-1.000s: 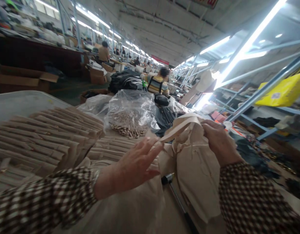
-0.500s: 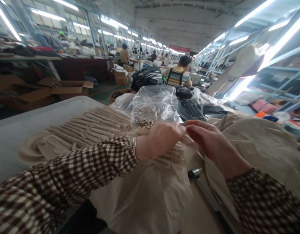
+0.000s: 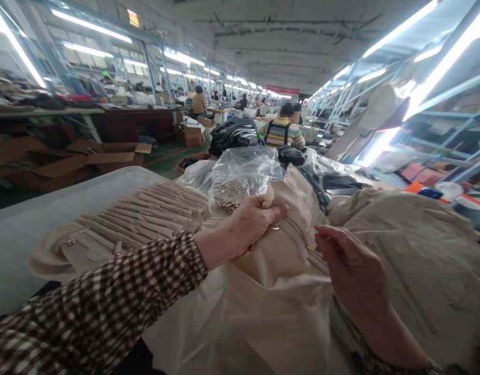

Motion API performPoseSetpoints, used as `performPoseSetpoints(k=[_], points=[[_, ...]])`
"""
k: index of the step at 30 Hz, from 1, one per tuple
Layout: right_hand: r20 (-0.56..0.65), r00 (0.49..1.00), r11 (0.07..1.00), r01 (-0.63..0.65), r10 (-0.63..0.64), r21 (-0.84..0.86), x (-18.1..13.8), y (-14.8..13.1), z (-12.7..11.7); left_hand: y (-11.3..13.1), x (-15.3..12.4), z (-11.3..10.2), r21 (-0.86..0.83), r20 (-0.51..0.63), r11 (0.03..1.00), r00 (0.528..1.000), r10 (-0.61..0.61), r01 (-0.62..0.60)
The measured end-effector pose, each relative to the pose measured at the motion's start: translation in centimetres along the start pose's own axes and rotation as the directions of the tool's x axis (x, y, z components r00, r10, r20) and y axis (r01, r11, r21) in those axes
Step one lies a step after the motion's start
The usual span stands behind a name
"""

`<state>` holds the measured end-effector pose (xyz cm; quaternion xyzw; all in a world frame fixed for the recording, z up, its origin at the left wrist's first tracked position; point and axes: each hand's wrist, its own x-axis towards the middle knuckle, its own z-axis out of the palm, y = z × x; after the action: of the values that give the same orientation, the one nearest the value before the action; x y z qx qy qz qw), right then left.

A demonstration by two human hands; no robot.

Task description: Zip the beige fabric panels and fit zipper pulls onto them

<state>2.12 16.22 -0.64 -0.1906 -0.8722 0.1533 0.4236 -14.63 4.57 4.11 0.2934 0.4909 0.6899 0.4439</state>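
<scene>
My left hand [image 3: 250, 224] is closed on a beige fabric piece [image 3: 277, 255], thumb on top and fingers behind its raised edge. A zipper [image 3: 297, 229] runs across this piece, and a small gold-coloured ring [image 3: 275, 226] shows just below my thumb. To the right of it, my right hand [image 3: 353, 265] is closed with its fingertips pinched near the zipper's right end. Whatever those fingertips hold is too small or hidden to make out. More beige cloth [image 3: 240, 323] spreads below both hands.
A row of stacked beige pieces [image 3: 146, 208] lies at the left on a pale plastic surface [image 3: 68, 190]. Behind my hands stands a clear plastic bag [image 3: 248, 166] with small metallic-looking parts. A large beige heap [image 3: 419, 250] fills the right. A person [image 3: 282, 130] sits ahead.
My hands were close together; now they are apart, the right one lower and nearer to me. The beige piece has come up in my left hand. The metal-headed tool is now largely hidden.
</scene>
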Motion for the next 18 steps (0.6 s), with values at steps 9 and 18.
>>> performPoseSetpoints(k=[9,18], points=[[0.280,0.917,0.731,-0.395,0.283,0.557,-0.5,0.8,2.6,-0.4,-0.6,0.4,0.035,0.065,0.996,0.995,0.081,-0.083],[0.041,0.996,0.879,0.094,-0.085,-0.467,2.7,1.4,-5.6,-0.1,0.4,-3.3,0.396,-0.067,0.896,0.967,0.245,-0.199]])
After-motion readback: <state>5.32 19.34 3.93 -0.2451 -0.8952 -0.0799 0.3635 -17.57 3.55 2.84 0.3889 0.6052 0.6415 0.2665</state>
